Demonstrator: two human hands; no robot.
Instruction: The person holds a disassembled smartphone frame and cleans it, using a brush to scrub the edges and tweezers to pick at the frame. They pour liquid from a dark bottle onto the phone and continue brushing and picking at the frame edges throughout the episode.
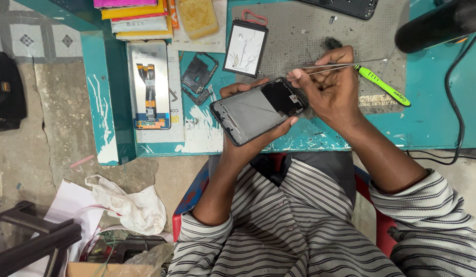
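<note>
Opened phone cradled over the table edge, tweezers at its top end.
Left hand clasps the light, stiff, fragile phone by its side rims; right hand pinches thin tweezers just above that grip.

green screwdriver | display panel | black frame | white bag

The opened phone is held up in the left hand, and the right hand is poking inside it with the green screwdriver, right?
Not quite. The right hand is poking into the opened phone with thin metal tweezers, not the green screwdriver, which lies untouched on the grey mat. The left hand does hold the phone up. The head view shows this.
</note>
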